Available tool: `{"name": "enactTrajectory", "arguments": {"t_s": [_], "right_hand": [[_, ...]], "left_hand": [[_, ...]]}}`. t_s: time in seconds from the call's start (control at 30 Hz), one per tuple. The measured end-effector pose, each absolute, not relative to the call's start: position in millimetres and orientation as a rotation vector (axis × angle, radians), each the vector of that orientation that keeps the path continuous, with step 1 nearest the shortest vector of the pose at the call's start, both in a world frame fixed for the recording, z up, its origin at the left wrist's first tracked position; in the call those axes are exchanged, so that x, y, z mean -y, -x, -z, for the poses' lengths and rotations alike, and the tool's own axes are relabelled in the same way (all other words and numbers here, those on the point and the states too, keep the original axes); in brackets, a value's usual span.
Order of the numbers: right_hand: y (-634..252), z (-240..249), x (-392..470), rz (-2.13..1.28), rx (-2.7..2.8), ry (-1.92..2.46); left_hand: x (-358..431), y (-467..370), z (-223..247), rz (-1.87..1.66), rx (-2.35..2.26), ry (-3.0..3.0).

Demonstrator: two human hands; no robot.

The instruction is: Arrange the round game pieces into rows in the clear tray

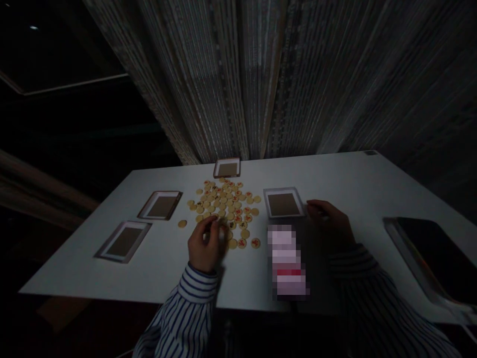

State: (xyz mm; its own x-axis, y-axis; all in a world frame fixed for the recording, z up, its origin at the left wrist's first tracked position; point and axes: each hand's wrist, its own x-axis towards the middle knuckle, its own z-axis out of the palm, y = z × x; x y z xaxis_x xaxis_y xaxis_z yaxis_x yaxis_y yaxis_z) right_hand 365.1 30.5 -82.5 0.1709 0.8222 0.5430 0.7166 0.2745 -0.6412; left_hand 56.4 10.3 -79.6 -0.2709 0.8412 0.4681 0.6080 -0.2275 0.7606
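Note:
My left hand [204, 244] is at the near edge of a loose spread of round wooden Chinese chess pieces [223, 203]. Its fingers are bent and the thumb and forefinger come together over the pieces; whether one is between them is hidden. Some pieces show red or black characters, others look plain. To the right, my right hand [331, 219] rests low over the table, its fingers slightly bent and apart, with nothing visible in them. The fingertips are just beside a shallow square tray [266, 204] with a brown base.
More shallow trays lie on the white table [171, 273]: one at the back [215, 170], two at the left [168, 193] [106, 257]. A pixelated pink patch [286, 258] is in front. A dark flat device [428, 248] lies at the right. A string curtain [253, 89] hangs behind.

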Motion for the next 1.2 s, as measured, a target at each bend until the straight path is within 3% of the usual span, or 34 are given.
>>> {"name": "enactTrajectory", "arguments": {"t_s": [0.4, 0.83, 1.2], "right_hand": [[-337.9, 72.2, -14.9, -0.099, 1.759, 1.212], [-321.7, 81.8, -5.4, -0.263, 1.765, 1.28], [-331.5, 75.0, -13.2, -0.27, 1.58, 1.42]], "left_hand": [[-1.0, -52.2, 95.7, -1.587, -1.904, -1.775], [1.2, -55.3, 92.7, -1.626, -2.011, -1.572], [0.2, -51.8, 96.6, -1.57, -1.771, -1.704]]}}
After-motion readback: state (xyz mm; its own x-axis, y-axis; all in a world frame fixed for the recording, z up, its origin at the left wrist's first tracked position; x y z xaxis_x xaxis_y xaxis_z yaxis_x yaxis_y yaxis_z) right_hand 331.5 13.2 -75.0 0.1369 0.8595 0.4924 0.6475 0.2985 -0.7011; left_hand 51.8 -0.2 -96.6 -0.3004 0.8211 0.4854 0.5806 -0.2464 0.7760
